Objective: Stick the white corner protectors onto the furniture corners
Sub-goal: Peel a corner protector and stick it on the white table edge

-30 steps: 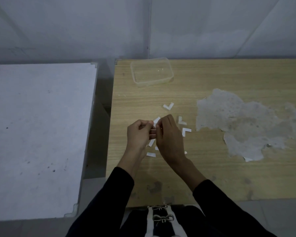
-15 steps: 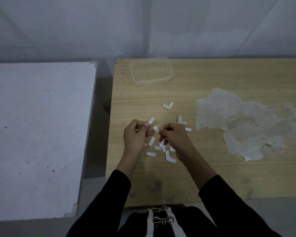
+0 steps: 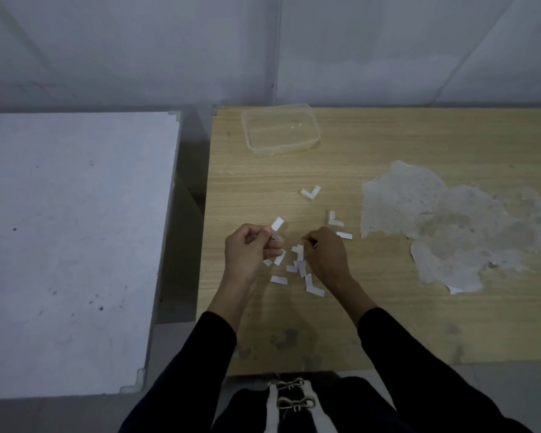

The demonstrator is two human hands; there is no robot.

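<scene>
Dimly, left hand [image 3: 251, 252] pinches a corner protector [image 3: 276, 224]; right hand [image 3: 326, 258] curls, contents impossible to tell.

Left hand [image 3: 250, 248], right hand [image 3: 325, 256], fingers [image 3: 270, 253] curled.

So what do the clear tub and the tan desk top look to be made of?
The clear rectangular tub looks like glossy plastic: the wood grain shows through its walls. The tan desk top looks like matt wood-grain laminate over board; the pale rough patch where the surface layer is peeled away suggests a veneer, not solid wood.
</scene>
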